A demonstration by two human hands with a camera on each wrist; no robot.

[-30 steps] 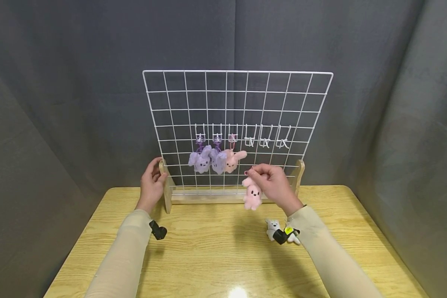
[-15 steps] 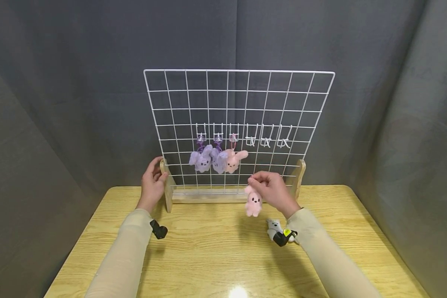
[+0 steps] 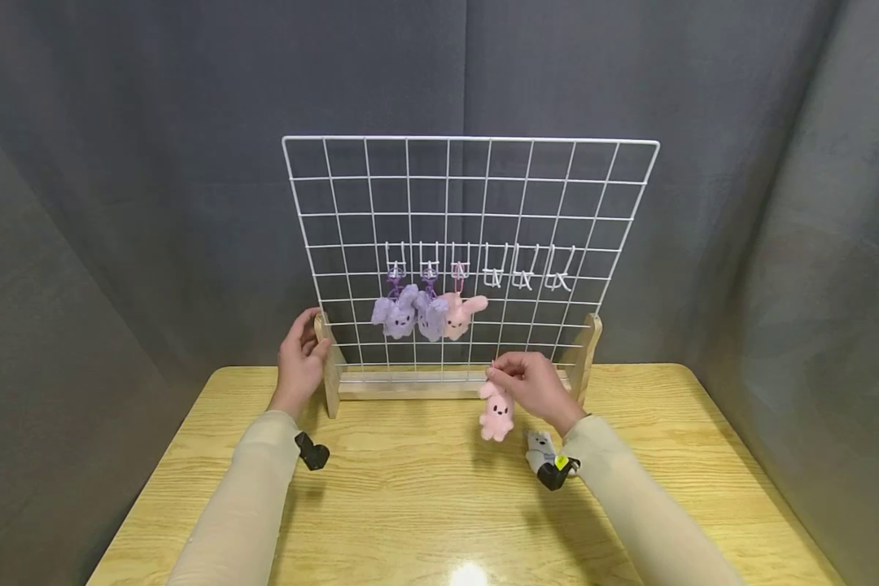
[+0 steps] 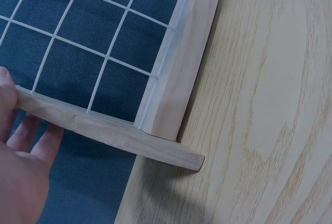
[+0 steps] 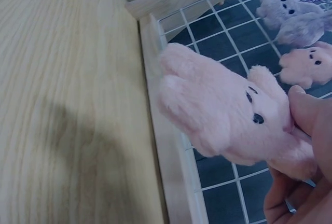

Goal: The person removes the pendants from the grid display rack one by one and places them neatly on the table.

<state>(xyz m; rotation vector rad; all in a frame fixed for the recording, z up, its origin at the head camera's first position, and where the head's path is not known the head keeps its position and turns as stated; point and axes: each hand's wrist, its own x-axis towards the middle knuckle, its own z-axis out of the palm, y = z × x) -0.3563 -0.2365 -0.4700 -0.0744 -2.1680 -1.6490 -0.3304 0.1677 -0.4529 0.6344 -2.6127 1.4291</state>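
My right hand (image 3: 538, 388) pinches a pink plush keychain (image 3: 496, 413) near its top loop. The toy hangs above the table, in front of the rack's lower part. In the right wrist view the plush (image 5: 218, 107) shows its dark eyes, and my thumb (image 5: 306, 107) lies against its head. My left hand (image 3: 300, 362) grips the wooden side post (image 3: 328, 366) of the white wire grid rack (image 3: 469, 177), thumb on one side and fingers on the other. Two purple plush keychains (image 3: 395, 316) and a pink bunny keychain (image 3: 456, 316) hang from hooks on the grid.
Three bare white hooks (image 3: 523, 277) sit on the grid, right of the hung toys. A white plush toy (image 3: 539, 448) lies on the wooden table (image 3: 410, 496) beside my right wrist, partly hidden by the wrist camera. Grey curtains (image 3: 154, 203) surround the table.
My right hand has lowered with the pink plush keychain, away from the hooks toward the table. My left hand has kept its grip on the post.
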